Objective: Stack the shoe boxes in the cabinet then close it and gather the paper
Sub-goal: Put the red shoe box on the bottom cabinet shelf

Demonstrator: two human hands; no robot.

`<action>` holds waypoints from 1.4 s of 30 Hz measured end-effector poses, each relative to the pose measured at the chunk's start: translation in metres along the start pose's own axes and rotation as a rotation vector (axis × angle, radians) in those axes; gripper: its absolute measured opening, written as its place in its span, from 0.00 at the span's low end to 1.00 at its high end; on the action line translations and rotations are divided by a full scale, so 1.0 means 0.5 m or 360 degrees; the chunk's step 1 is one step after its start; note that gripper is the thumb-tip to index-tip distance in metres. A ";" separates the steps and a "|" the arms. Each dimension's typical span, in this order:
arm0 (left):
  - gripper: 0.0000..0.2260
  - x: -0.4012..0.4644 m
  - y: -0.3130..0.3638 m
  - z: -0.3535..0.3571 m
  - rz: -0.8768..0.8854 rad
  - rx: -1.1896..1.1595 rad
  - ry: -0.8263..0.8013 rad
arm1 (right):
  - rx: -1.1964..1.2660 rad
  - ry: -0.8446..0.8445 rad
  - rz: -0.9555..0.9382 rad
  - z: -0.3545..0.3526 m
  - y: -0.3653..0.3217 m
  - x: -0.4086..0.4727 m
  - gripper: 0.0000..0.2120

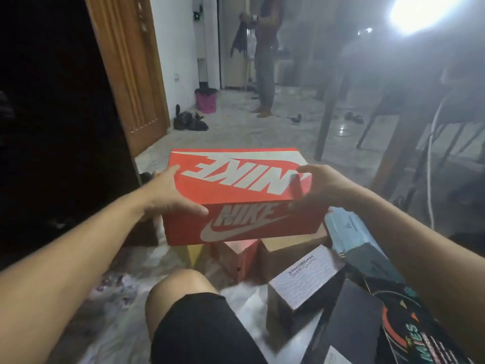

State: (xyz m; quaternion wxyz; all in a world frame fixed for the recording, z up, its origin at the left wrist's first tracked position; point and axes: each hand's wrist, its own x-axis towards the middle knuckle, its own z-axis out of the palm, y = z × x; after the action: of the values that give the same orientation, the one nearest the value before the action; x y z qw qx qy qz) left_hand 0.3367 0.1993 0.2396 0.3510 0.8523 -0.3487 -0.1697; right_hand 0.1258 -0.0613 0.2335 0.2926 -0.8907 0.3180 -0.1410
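Observation:
An orange shoe box (236, 195) with white lettering is held in the air in front of me. My left hand (170, 195) grips its left end and my right hand (322, 185) grips its right end. Below it on the floor lie more boxes: a brown and red one (236, 258), a white-topped one (304, 279), a light blue one (349, 232) and a black one (346, 327). White paper (110, 298) is spread over the floor near my knee. The cabinet (52, 127) is the dark opening on the left, beside its wooden door (131, 69).
A person (265, 61) stands farther back holding dark cloth. A pink basket (206, 101) and a black bag (189, 119) sit by the wall. Table and chair legs (328, 114) stand on the right, with a white cable (430, 164). A bright lamp glares at top right.

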 end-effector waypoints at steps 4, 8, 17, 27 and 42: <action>0.67 -0.045 -0.049 -0.095 -0.0143 -0.0025 0.0276 | 0.0005 -0.0039 -0.0190 0.038 -0.091 0.036 0.40; 0.63 -0.101 -0.100 -0.173 -0.0269 -0.0146 0.0468 | 0.0015 -0.0048 -0.0374 0.094 -0.182 0.069 0.38; 0.35 -0.225 -0.203 -0.298 -0.0499 -0.0246 0.0826 | 0.0082 -0.0298 -0.0761 0.246 -0.386 0.108 0.37; 0.39 -0.301 -0.294 -0.391 -0.0859 -0.0262 0.1069 | 0.0124 -0.0641 -0.1003 0.375 -0.557 0.149 0.52; 0.43 -0.273 -0.603 -0.344 -0.1223 -0.0551 0.1191 | -0.0210 -0.1024 -0.1082 0.697 -0.682 0.245 0.35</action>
State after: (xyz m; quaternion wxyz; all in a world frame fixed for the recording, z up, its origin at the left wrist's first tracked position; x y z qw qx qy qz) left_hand 0.4766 0.5332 0.1493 0.4985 0.8500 0.1679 -0.0263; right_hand 0.5361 0.2232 0.1747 0.2563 -0.9595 -0.0901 0.0748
